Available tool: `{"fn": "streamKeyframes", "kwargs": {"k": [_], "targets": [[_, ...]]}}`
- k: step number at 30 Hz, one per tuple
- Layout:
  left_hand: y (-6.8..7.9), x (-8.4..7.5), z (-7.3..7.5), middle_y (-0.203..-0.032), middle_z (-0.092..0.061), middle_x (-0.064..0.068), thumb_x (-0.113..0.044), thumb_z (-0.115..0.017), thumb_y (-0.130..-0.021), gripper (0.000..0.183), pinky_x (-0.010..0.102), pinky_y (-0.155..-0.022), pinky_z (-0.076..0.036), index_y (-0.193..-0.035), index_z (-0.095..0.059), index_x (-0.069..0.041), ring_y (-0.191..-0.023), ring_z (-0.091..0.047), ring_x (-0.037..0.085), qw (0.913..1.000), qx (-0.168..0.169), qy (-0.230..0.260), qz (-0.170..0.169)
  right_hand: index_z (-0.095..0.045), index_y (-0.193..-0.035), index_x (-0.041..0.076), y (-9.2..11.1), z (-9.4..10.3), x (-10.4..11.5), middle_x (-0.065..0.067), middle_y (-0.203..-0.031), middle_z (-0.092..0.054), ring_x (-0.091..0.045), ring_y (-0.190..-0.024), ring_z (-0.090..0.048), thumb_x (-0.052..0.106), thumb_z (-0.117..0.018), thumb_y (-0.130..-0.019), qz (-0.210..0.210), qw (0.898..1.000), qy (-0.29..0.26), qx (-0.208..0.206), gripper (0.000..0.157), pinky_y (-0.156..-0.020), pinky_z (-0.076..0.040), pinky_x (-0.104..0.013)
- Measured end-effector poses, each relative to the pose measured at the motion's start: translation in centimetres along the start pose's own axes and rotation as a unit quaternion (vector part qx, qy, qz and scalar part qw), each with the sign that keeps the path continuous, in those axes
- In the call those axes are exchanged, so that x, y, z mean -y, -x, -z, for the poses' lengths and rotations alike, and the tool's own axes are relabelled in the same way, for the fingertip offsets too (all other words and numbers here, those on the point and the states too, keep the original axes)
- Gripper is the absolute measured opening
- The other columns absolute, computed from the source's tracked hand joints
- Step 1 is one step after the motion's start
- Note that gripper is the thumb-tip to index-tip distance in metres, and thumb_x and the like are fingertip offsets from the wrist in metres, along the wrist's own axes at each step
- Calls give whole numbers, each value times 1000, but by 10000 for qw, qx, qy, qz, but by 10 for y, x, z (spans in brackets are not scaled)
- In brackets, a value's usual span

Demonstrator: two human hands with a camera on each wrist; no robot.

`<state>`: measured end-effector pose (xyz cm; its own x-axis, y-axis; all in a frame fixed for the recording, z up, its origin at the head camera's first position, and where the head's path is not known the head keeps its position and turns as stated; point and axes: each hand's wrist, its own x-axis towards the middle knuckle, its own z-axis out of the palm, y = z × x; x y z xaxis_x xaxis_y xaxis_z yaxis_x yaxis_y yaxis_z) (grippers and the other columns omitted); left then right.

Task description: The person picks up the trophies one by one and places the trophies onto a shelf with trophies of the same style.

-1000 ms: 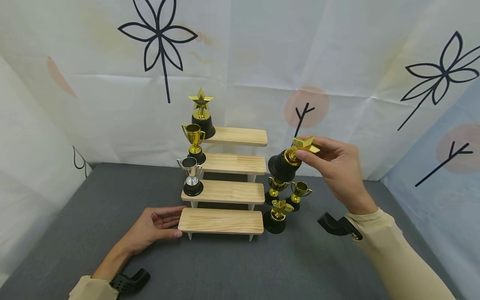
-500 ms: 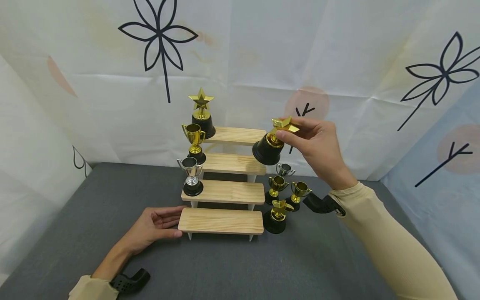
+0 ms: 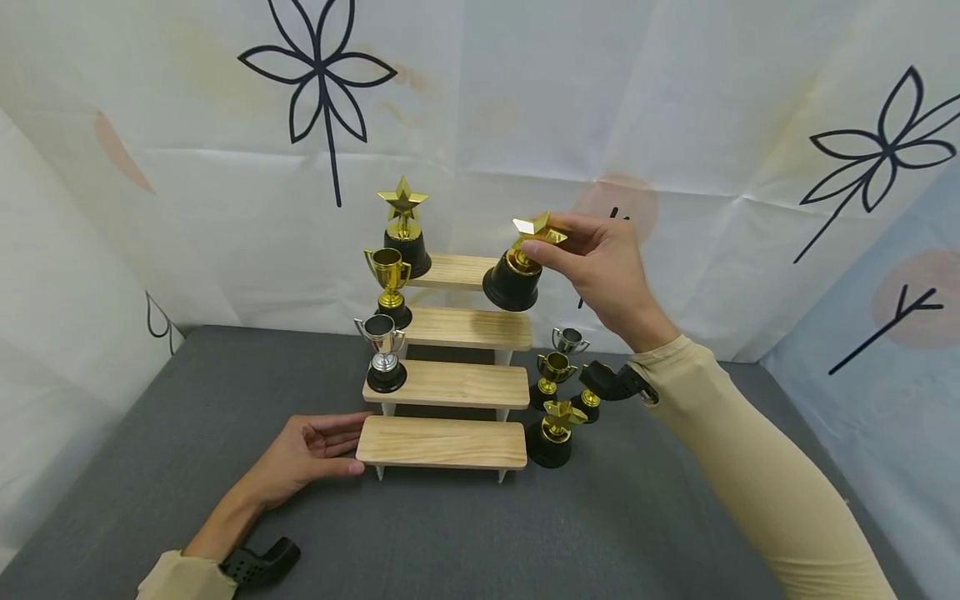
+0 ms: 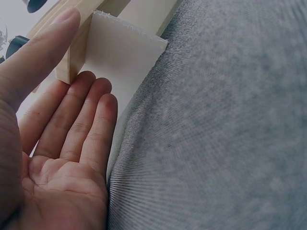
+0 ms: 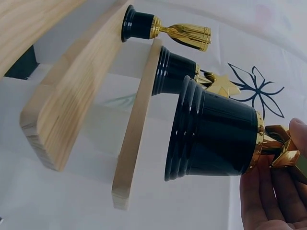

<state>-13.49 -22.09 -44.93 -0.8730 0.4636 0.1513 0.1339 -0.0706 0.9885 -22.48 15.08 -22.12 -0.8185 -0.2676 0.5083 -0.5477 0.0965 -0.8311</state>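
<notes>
Near R end of the top step (image 3: 450, 272), the person's R hand (image 3: 600, 258) holds a gold star trophy (image 3: 513, 287), pinching the star btwn thumb and fingers. The trophy is tilted and in the air; R wrist view shows a gap btwn its black base and the step. The L hand (image 3: 307, 454) is relaxed, w/ fingers almost straight, and touches L end of the bottom step (image 3: 442, 442). On L ends of the upper three steps (image 3: 472, 327) stand, from the top, another star trophy (image 3: 406, 250), a gold cup (image 3: 388, 271) and a silver cup (image 3: 385, 340). On the grey table (image 3: 450, 542), just R of the steps, are a third star trophy (image 3: 550, 446), two smaller gold cups (image 3: 553, 367) and a 2nd silver cup (image 3: 570, 340), partly hidden.
</notes>
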Motion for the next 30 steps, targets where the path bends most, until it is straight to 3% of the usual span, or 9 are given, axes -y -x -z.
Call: {"fn": "streamKeyframes", "kwargs": {"k": [9,14,20,27,30], "targets": [[1,0,0,-140,-45,42,11,-77,-83,67,32,-100,-55,-140,-43,23,-121,-63,16,10000,-17,-17,5,-71,-120,-8,-14,-13,-2,-11,-106,-73,-20,-94,-72,-1,-75,-90,6,9999,70,108,31,-91,-61,-34],[1,0,1,-140,-45,43,11,-77,-83,67,32,-100,-54,-140,-43,22,-121,-63,16,10000,-39,-34,13,-70,-122,-8,-20,-18,-6,-13,-108,-72,-19,-96,-71,-1,-75,-91,-175,9997,-44,148,33,-93,-60,-34],[1,1,1,-140,-47,41,11,-76,-84,67,33,-100,-55,-140,-43,22,-121,-63,16,10000,-20,-16,8,-69,-125,-6,-29,-22,-12,-19,-114,-70,-20,-100,-70,3,-75,-92,-368,9990,211,153,35,-97,-58,-34],[1,1,1,-141,-54,30,9,-79,-82,70,34,-100,-54,-141,-43,21,-122,-63,17,9999,-51,-14,95,-69,-126,-4,-39,-26,-16,-21,-117,-69,-21,-102,-69,6,-76,-92,-555,9980,283,80,36,-97,-58,-32],[0,1,1,-141,-51,34,9,-78,-83,69,33,-101,-54,-141,-43,21,-122,-62,16,10000,-31,-28,69,-69,-127,-4,-42,-28,-17,-21,-118,-69,-22,-103,-68,6,-76,-92,-641,9976,269,72,37,-97,-58,-32]]}}
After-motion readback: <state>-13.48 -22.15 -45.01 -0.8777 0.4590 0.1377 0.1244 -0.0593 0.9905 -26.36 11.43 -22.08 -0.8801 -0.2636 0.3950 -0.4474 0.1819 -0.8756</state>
